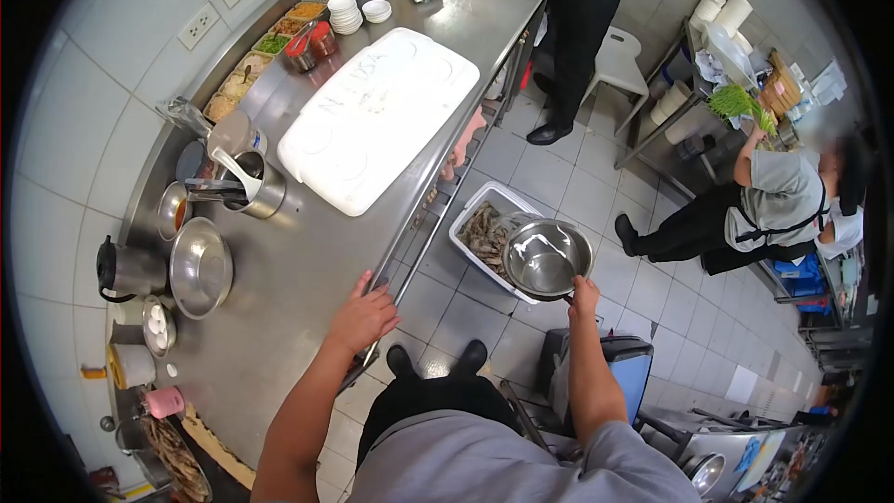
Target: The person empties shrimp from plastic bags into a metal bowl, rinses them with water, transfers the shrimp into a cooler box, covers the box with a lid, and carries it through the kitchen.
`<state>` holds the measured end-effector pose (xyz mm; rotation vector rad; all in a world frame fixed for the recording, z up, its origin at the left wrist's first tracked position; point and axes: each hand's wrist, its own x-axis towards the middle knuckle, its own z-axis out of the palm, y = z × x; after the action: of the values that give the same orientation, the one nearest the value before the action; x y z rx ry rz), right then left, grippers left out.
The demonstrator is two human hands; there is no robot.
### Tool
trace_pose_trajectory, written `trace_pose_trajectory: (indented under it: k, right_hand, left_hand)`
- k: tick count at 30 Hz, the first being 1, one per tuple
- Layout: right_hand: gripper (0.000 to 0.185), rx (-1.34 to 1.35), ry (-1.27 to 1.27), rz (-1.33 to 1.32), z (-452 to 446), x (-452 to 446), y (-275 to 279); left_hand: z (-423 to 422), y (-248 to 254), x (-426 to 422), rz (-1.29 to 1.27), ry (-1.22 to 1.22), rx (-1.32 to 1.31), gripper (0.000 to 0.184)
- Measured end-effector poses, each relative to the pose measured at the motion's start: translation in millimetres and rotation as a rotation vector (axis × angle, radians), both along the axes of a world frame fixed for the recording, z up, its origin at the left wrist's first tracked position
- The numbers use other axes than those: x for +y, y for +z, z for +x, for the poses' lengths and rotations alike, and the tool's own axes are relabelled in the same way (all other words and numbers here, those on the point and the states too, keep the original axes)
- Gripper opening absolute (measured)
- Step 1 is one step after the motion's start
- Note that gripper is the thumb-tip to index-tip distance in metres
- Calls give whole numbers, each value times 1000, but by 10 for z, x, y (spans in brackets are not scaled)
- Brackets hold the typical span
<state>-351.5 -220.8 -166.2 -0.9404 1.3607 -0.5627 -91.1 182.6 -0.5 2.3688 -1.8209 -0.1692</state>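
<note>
My right hand (584,300) grips the near rim of a shiny round metal bowl (548,272). The bowl is tilted, its inside facing up, and I see nothing in it but bright reflections. Below and partly behind it is a white plastic tub (463,244) with a heap of greyish shrimp-like seafood (484,240). The bowl hides the tub's right side. My left hand (363,319) lies on the edge of the steel counter (326,256), fingers spread, holding nothing.
A large white lid (382,112) lies on the counter. Along the wall stand a metal bowl (201,268), a utensil pot (265,191) and a black-topped jug (135,270). One person (587,28) stands at the counter's far end; another (778,196) holds greens at right. A stool (619,61) is behind.
</note>
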Motion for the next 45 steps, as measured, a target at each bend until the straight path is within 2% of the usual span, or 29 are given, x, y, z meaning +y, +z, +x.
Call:
trace_pose_trajectory:
  k: [6, 9, 26, 31, 33, 39, 45]
  right_hand:
    - [9, -20, 19, -9, -154, 104, 15]
    - [11, 89, 15, 13, -282, 163, 62]
    - [9, 118, -9, -10, -1253, 118, 61]
    - [11, 118, -46, -44, -1384, 83, 150]
    - [22, 118, -118, -56, -1399, 69, 183]
    - [17, 273, -105, -75, -1436, -19, 360]
    - [19, 211, -105, -85, -1410, -62, 417]
  left_hand:
    - [0, 4, -4, -1, -4, 4, 19]
    - [-4, -12, 9, -1, -3, 0, 19]
    - [-16, -19, 7, -54, -2, 1, 16]
    - [-10, -21, 8, -66, -3, 7, 16]
    - [-13, -28, 9, -74, -2, 7, 16]
    - [-20, -1, -1, -61, 3, 21, 16]
    - [-11, 16, -10, -83, 2, 4, 16]
